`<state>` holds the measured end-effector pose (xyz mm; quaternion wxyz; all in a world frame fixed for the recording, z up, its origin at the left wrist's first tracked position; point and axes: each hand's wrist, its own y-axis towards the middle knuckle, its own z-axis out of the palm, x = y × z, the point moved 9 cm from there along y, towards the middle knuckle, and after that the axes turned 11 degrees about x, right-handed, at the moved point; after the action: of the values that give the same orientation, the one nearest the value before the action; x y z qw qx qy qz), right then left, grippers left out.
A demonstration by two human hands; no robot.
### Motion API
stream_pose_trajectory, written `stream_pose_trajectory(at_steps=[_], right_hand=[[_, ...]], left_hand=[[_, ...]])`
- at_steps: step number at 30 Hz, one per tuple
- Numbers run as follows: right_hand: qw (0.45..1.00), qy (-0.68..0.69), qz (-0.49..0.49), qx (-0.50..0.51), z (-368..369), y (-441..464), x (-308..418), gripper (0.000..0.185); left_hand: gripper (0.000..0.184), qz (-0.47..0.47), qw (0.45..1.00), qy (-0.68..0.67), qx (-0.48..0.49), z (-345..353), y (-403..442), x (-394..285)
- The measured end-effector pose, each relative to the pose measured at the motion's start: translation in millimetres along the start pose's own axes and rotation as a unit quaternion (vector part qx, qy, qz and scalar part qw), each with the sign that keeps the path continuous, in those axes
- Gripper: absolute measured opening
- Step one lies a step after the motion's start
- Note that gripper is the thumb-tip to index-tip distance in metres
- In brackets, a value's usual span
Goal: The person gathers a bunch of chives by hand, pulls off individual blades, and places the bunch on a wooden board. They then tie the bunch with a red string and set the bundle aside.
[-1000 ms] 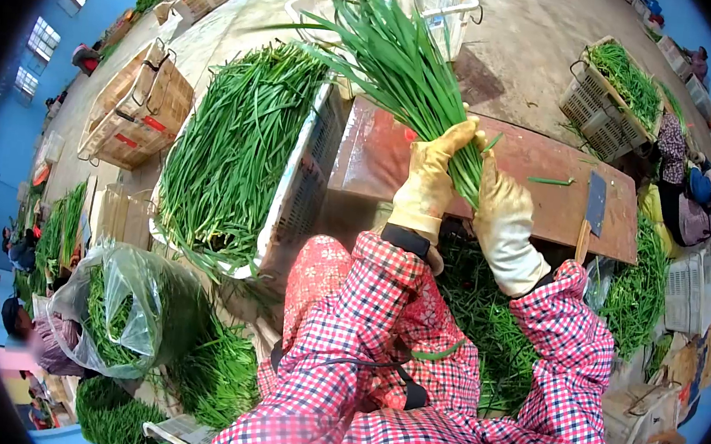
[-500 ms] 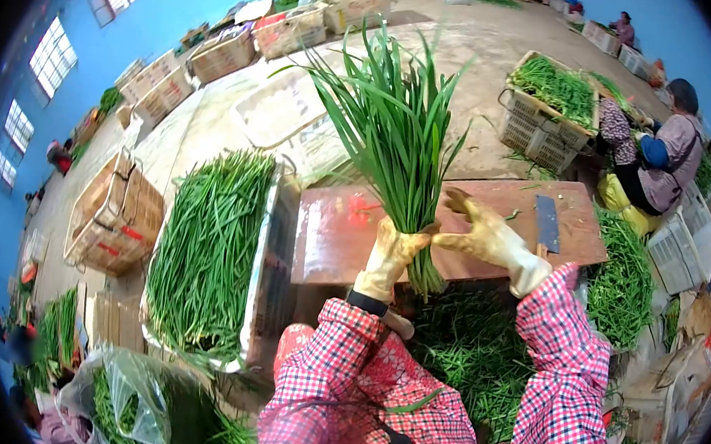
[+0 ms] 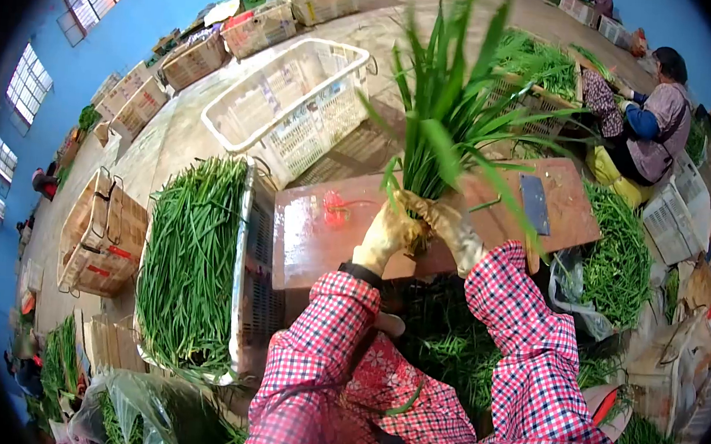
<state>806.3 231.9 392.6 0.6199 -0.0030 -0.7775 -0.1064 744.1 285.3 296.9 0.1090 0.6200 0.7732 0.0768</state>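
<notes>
A bunch of garlic chives (image 3: 433, 157) stands upright above a reddish-brown board, its long leaves fanned out and partly blurred. My left hand (image 3: 388, 235), in a yellowish glove, grips the lower stems. From the other side my right hand (image 3: 456, 232), gloved alike, closes round the same place, its fingertips meeting the left ones. Most of the stem ends are hidden by the gloves. Under the hands lies the board (image 3: 311, 243), with a cleaver (image 3: 534, 205) flat on its right part and a tangle of red ties (image 3: 337, 209) on its left part.
A crate of chives (image 3: 191, 267) stands at my left, with a white crate (image 3: 317, 126) beyond the board. Loose greens (image 3: 615, 253) lie at the right and below my hands. A co-worker (image 3: 660, 122) sits at the upper right. A plastic bag (image 3: 127, 413) is at the lower left.
My right hand has gone from spread fingers beside the bunch to closed round its stems. The bunch has shifted up and right, its leaves swinging. The view has shifted too.
</notes>
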Motion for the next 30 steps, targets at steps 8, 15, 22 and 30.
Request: stream_pose_trajectory(at_steps=[8,15,22,30], right_hand=[[0.990,0.126,0.006,-0.060,7,-4,50,0.049],[0.947,-0.127,-0.094,-0.278,-33,-76,102,0.056],[0.869,-0.353,-0.294,-0.181,27,-86,219,0.059],[0.868,-0.363,-0.291,-0.170,16,-53,197,0.073]], left_hand=[[0.039,-0.091,0.825,-0.543,-0.126,-97,3,-4],[0.027,-0.129,0.789,-0.576,-0.172,-111,-22,-21],[0.028,-0.061,0.922,-0.312,-0.220,-116,-38,-37],[0.021,-0.081,0.833,-0.508,-0.205,-131,-49,-45]])
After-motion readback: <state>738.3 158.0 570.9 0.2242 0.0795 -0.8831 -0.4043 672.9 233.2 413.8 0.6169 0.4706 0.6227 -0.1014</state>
